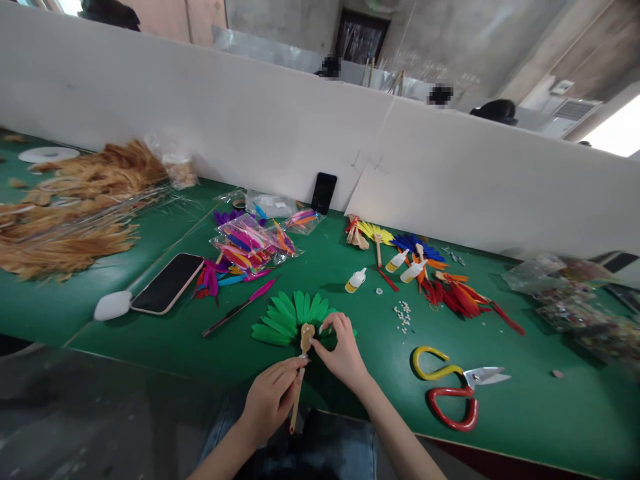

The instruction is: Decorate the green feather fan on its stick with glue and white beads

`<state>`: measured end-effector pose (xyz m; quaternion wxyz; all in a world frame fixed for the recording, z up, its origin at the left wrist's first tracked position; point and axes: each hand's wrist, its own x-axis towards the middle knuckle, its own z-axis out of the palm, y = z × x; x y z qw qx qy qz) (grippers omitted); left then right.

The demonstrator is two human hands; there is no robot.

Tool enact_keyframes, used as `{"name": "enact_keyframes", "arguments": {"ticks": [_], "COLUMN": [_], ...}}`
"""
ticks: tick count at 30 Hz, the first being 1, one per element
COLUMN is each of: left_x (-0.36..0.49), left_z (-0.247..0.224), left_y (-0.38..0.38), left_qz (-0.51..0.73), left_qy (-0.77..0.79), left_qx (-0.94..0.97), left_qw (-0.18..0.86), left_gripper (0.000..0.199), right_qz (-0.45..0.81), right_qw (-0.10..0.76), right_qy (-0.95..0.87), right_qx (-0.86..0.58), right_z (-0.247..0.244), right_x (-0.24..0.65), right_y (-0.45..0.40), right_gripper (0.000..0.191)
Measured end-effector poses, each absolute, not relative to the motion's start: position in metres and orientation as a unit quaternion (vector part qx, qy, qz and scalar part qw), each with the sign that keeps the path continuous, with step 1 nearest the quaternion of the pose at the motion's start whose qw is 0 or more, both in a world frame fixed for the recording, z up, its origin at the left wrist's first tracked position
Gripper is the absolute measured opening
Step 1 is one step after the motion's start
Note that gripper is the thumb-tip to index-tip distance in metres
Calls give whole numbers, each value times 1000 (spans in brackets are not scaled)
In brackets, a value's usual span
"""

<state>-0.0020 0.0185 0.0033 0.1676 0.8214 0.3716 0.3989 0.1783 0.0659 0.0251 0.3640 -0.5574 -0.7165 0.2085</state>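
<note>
A feather fan (283, 317) with green feathers spreads out over the table's near edge. At its base sits a light wooden head piece (307, 331) on a thin wooden handle (296, 407). My left hand (270, 400) is closed round the top of that handle, just below the head piece. My right hand (345, 353) has its thumb against the right edge of the head piece, with curled fingers at the feathers on that side. Whether something small lies between these fingertips is hidden. A pink feather and a pen-like stick (235, 312) lie left of the fan.
Yellow-and-red-handled scissors (467, 378) lie at right. Small glue bottles (355, 281), white beads (403, 316) and finished-looking colored fans (376, 233) are beyond the fan. Bagged feathers (250, 240), a phone (169, 283) and tan fibre bundles (75, 213) lie left. A white partition (250, 127) stands behind.
</note>
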Motion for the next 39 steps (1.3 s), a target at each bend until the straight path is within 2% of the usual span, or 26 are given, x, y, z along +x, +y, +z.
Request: {"name": "enact_keyframes", "arguments": {"ticks": [16,39], "left_x": [0,-1], "left_z": [6,4], "left_y": [19,18], "left_qz": [407,402], "left_qy": [363,366], "left_qx": [823,822], "left_qw": [159,167], "left_gripper": [28,27], "right_qz": [164,152], "right_qw": [324,335], "right_qy": [-741,-726], "right_qx": [-565,-582], "right_z": [29,21], "right_x": [182,185], "right_y": [65,75], "right_gripper": [19,23]}}
